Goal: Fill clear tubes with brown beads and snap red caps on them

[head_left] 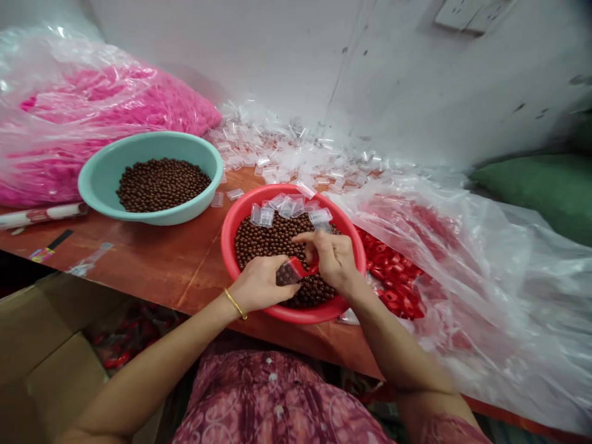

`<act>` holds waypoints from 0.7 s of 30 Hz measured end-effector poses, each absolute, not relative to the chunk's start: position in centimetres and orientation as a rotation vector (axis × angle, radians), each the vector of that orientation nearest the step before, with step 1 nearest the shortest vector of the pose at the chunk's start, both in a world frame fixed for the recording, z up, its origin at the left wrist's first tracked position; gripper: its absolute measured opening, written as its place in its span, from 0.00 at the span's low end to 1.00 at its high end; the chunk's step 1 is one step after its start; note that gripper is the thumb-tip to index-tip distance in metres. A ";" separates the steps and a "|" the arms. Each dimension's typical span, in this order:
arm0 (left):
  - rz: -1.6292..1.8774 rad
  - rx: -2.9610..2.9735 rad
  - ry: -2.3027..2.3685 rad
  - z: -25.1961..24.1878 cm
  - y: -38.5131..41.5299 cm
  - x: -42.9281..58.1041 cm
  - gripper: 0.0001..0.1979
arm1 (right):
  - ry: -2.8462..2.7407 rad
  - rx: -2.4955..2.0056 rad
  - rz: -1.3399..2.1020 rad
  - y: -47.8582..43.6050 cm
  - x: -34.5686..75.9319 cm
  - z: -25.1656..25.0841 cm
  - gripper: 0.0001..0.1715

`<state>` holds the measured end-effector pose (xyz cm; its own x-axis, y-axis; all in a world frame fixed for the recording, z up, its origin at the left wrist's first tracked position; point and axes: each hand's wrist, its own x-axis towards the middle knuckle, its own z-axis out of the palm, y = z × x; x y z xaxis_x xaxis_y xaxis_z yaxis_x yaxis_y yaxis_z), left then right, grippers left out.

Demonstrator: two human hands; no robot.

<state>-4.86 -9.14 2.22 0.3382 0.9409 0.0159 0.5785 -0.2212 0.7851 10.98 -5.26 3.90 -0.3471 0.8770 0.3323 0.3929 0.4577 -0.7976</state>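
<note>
A red bowl [231, 231] full of small brown balls [263, 237] sits on the wooden table, with several clear little containers [287, 206] lying on the balls at its far side. My left hand [261, 283] is closed around a small clear container [287, 272] filled with brown balls, held over the bowl. My right hand [333, 259] pinches a red cap [305, 269] against that container's end.
A teal bowl [104, 176] with more brown balls stands to the left. Behind it lies a clear bag of pink parts [92, 105]. A clear bag of red caps [393, 271] lies to the right, and loose clear containers [287, 151] are heaped by the wall. A cardboard box [50, 364] is below left.
</note>
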 end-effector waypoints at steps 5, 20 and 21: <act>0.576 1.962 1.403 2.4 -9.4 -4.6 0.04 | -1.580 -1.076 1.300 -4.9 7.9 3.1 0.43; 0.744 2.312 1.393 1.8 -10.4 -5.4 0.03 | -1.912 -0.921 1.084 -6.6 7.1 4.7 0.34; 0.812 2.317 1.405 1.8 -11.0 -6.2 0.03 | -1.834 -0.939 1.050 -6.8 7.7 4.8 0.35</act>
<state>-6.21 -11.05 1.76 0.3580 0.8823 0.3055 0.7053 -0.4700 0.5307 7.71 -6.80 4.80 -0.3991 0.8743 0.2764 0.2045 0.3787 -0.9027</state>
